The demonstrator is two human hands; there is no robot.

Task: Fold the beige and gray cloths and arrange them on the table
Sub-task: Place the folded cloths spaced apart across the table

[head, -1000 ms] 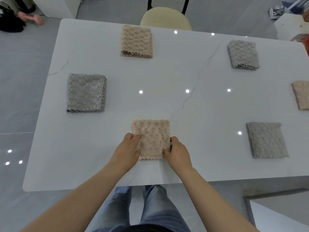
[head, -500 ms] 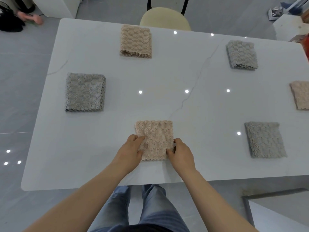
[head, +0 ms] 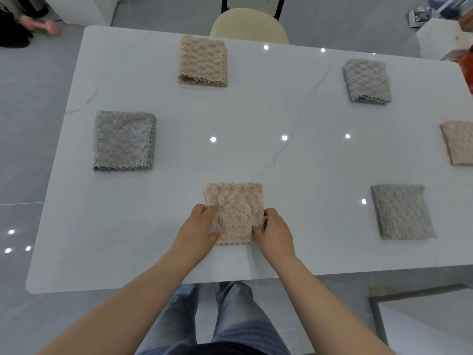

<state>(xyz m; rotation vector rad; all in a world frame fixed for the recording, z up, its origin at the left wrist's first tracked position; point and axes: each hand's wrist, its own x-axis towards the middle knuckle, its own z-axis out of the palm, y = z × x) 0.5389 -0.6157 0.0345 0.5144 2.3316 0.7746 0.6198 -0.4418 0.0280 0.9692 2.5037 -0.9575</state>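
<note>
Head view looks down on the white table [head: 153, 226], which fills most of the frame, with my jeans [head: 230, 316] showing below its near edge. Taking the table's middle as the dial, a pale yellow chair [head: 249, 25] is tucked in at 12 o'clock beyond the far edge. Six folded cloths lie flat on the top, well apart from one another. The left gray cloth [head: 124, 140] sits at 9 o'clock and looks the biggest. The near gray cloth [head: 401, 211] lies at 4 o'clock, slightly skewed. The far beige cloth [head: 203, 61] is at 11 o'clock, and the far gray cloth [head: 367, 80] at 2 o'clock. The right beige cloth [head: 458, 142] is at 3 o'clock, cut off by the frame's edge. The near beige cloth [head: 235, 203] is at 6 o'clock, close to the near edge, folded into a square and resting on the table between my hands. My left hand [head: 198, 228] pinches its left edge, thumb on top and fingers curled at the side. My right hand [head: 275, 231] pinches its right edge near the lower corner, thumb laid on the top layer and fingers bent against the side
</note>
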